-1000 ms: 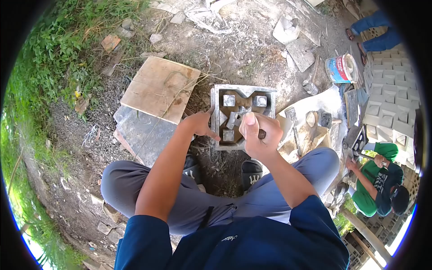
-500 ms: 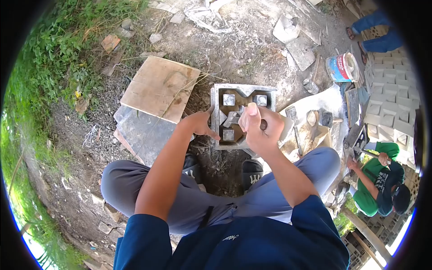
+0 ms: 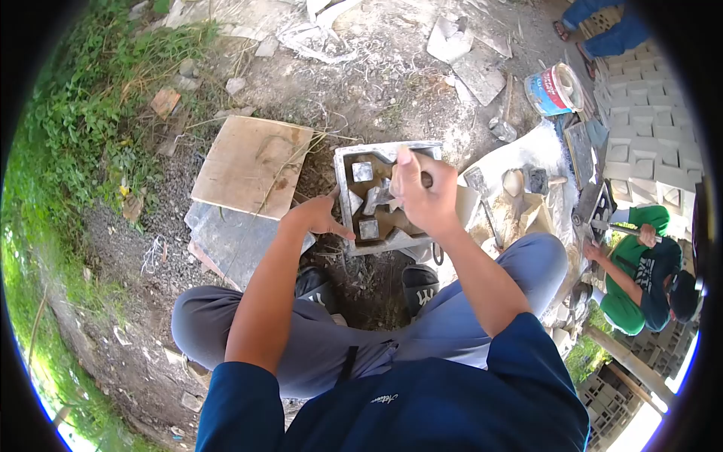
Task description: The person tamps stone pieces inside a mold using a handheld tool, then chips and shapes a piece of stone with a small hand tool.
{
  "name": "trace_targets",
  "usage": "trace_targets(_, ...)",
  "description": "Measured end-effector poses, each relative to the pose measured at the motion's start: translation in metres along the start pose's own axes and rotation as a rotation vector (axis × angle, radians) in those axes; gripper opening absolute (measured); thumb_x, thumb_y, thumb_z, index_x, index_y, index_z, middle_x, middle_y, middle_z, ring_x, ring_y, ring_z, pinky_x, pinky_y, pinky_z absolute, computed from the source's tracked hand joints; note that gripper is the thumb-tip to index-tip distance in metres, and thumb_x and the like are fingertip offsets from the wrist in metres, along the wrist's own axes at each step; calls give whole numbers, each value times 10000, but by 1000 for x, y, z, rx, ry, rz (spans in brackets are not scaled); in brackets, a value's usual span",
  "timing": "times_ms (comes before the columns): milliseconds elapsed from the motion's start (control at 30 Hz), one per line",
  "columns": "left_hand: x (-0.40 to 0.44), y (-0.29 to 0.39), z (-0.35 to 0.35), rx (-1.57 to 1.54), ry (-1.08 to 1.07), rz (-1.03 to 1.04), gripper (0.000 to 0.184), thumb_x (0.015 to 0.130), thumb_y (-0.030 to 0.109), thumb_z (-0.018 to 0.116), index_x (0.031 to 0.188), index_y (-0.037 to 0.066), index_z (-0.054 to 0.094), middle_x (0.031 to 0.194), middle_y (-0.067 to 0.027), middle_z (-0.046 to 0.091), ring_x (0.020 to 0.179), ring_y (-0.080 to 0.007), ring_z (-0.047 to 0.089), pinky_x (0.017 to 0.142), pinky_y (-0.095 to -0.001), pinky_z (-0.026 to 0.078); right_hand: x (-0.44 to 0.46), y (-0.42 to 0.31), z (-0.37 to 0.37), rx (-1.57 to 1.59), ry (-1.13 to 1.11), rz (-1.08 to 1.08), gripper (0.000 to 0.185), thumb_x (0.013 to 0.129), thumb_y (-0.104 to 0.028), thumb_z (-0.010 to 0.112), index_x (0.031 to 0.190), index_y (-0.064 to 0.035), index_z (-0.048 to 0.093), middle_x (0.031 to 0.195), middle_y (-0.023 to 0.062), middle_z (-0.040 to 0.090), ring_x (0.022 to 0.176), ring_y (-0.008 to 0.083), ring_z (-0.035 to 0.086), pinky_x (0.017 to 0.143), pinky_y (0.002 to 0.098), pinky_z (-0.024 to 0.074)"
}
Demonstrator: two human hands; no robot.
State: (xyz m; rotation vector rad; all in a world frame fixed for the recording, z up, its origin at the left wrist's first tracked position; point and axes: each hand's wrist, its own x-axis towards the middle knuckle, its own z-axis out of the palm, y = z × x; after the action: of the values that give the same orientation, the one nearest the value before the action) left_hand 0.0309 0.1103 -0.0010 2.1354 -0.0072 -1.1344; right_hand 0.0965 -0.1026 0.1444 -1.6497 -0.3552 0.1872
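A grey, box-shaped block mould [image 3: 341, 177] sits on the ground between my feet, with square metal pieces [image 3: 363, 172] and sandy material inside. My left hand [image 3: 315, 217] rests against the mould's left side, thumb and fingers spread apart along its edge. Over the mould's right half, my right hand [image 3: 425, 192] is closed round a tool handle [image 3: 427, 180], thumb up; only the round dark end shows, and the tool's lower part is hidden. Below that hand, a dark metal loop [image 3: 438, 254] protrudes near the mould's lower right corner.
Left of the mould lies a wooden board [image 3: 252, 162] over a grey sheet [image 3: 245, 241]. Tools and a pale sack [image 3: 553, 154] lie at right, near a paint bucket [image 3: 553, 90]. Another person [image 3: 640, 264] works at far right beside stacked blocks [image 3: 648, 135]; someone's legs [image 3: 614, 34] show above.
The view has shifted, so the mould and surroundings appear further left. My right hand stays closed on the handle, slightly higher relative to the mould. My left hand remains at the mould's side.
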Motion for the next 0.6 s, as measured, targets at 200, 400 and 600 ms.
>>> trace_targets(200,-32,29,-30,-66,86,-55,1140,751,709,716,1548,20,280,1401,-290,529,1327,-362,512,1091,-412,402,50,-51,-114,711,488,61,531,1028,-349,495,570,-157,308,481,-36,268,424,108,228,418,263,230)
trace_targets(400,-10,22,-28,-251,463,-23,644,1044,567,323,1418,80,517,1358,-251,570,1250,-468,520,1050,-469,412,52,-34,-169,853,863,-39,487,988,-350,403,556,-160,282,489,2,262,491,139,217,540,309,266)
trace_targets(600,-2,29,-11,-151,728,167,627,1061,465,332,1538,59,309,1513,-249,394,1406,-428,350,1160,-476,266,65,5,-177,604,1042,15,509,968,-354,439,524,-142,310,507,23,332,511,147,295,527,294,251)
